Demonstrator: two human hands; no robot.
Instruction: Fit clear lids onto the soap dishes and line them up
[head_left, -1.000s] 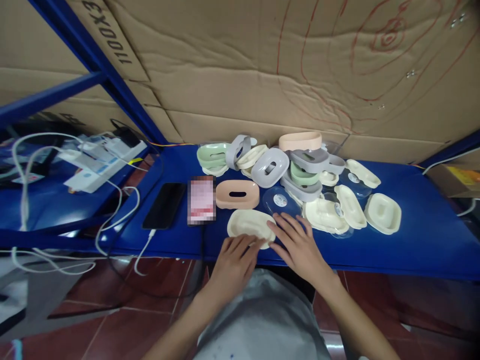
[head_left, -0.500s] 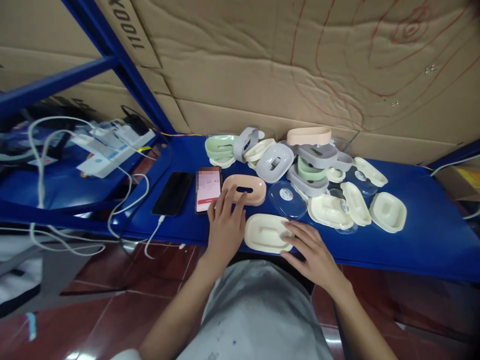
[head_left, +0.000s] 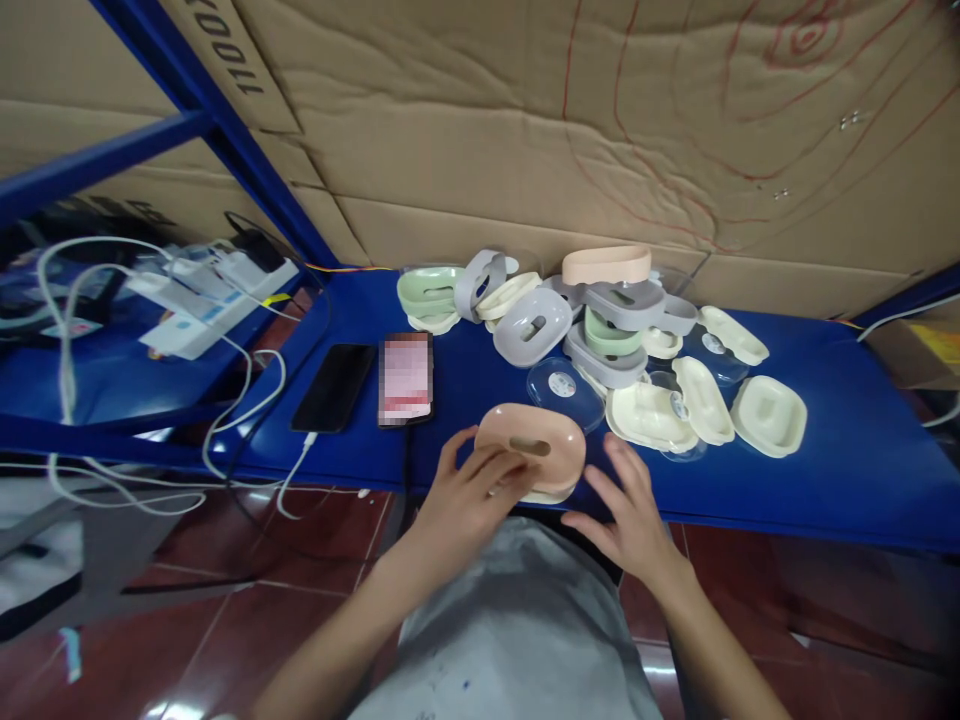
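A peach oval soap dish with a slot in its middle is gripped by my left hand, whose thumb is at the left rim and fingers reach over its front. Under it, the cream oval base shows only as a strip along the front; whether the two are seated together I cannot tell. My right hand is beside the right end of the dish, fingers apart and holding nothing. Behind them lies a clear lid with a round sticker.
A pile of grey, green, peach and cream dish parts fills the back. A cream dish lies at right. Left are a lit phone, a dark phone on a cable, and a power strip. Cardboard stands behind.
My left hand has taken hold of the peach dish and brought it right and toward me, over the cream base. My right hand has come off the base, to the right.
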